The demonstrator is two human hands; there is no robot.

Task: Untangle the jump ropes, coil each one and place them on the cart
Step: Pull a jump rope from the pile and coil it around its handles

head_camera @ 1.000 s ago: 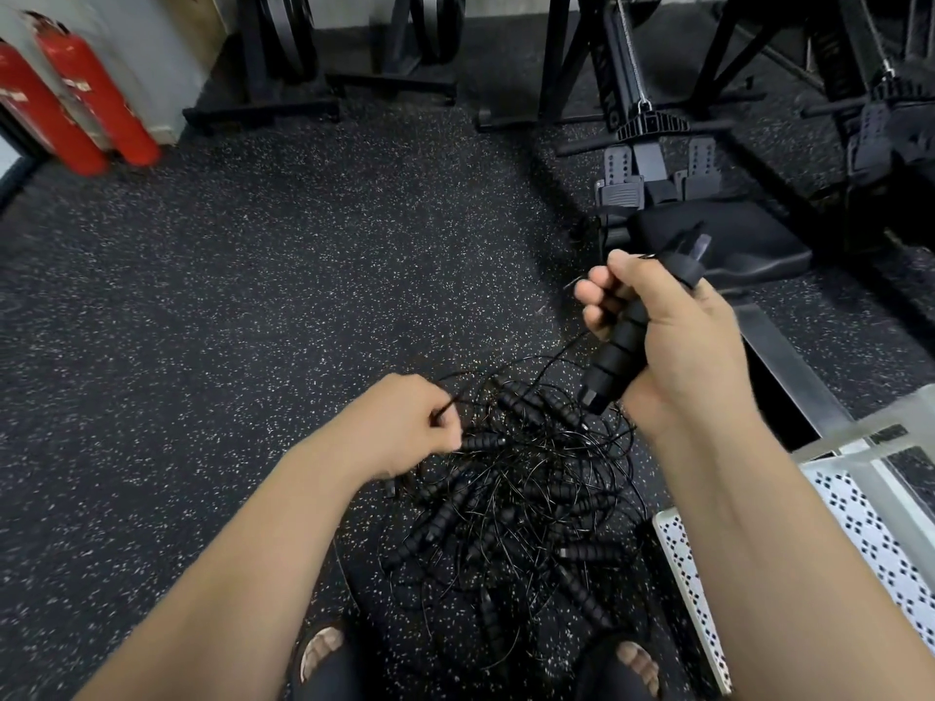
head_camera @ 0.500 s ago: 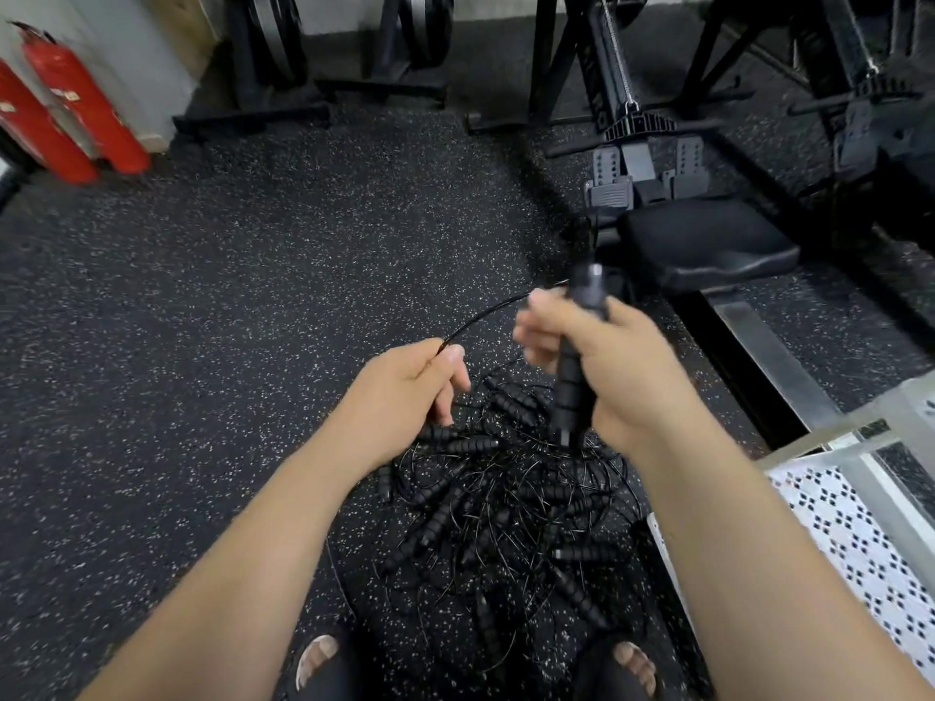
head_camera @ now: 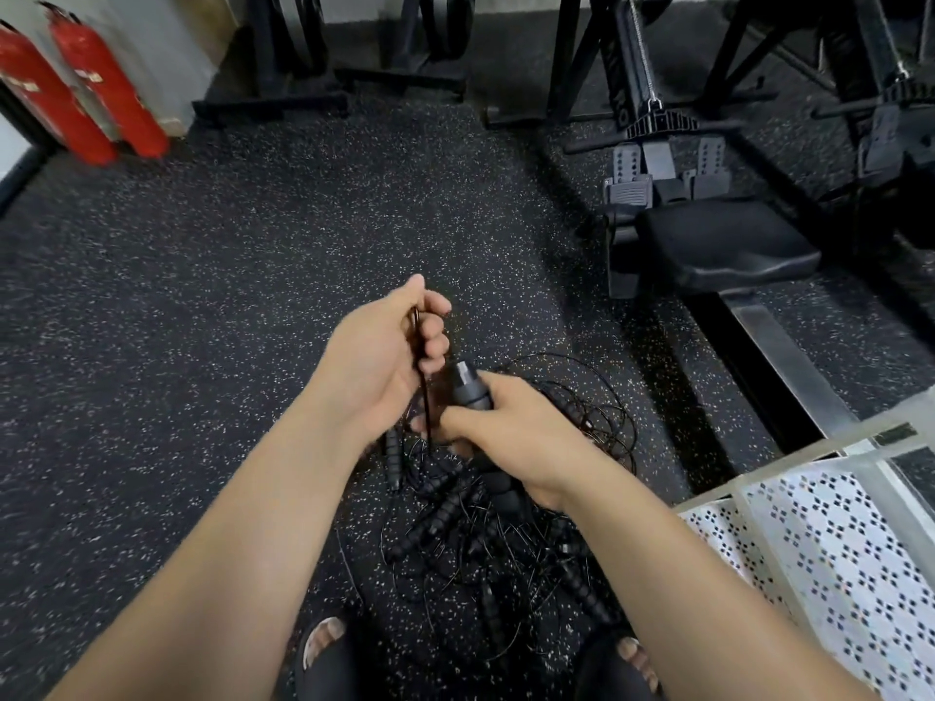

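A tangled heap of black jump ropes [head_camera: 485, 538] with ribbed foam handles lies on the speckled floor between my feet. My right hand [head_camera: 511, 442] grips one black handle [head_camera: 468, 387], its end pointing up and away from me. Just to its left, my left hand [head_camera: 384, 366] is raised above the heap and pinches a thin black cord [head_camera: 424, 392] that hangs straight down into the tangle. The two hands almost touch. The white perforated cart [head_camera: 830, 559] stands at the lower right.
A rowing machine with a black seat [head_camera: 718, 245] and a metal rail [head_camera: 779, 361] runs along the right, close to the heap. Two red fire extinguishers [head_camera: 86, 88] stand at the far left. Weight racks [head_camera: 303, 53] line the back. Bare floor lies left.
My right hand has come down and toward me with the handle. My left hand has risen and moved right, drawing the cord up out of the heap.
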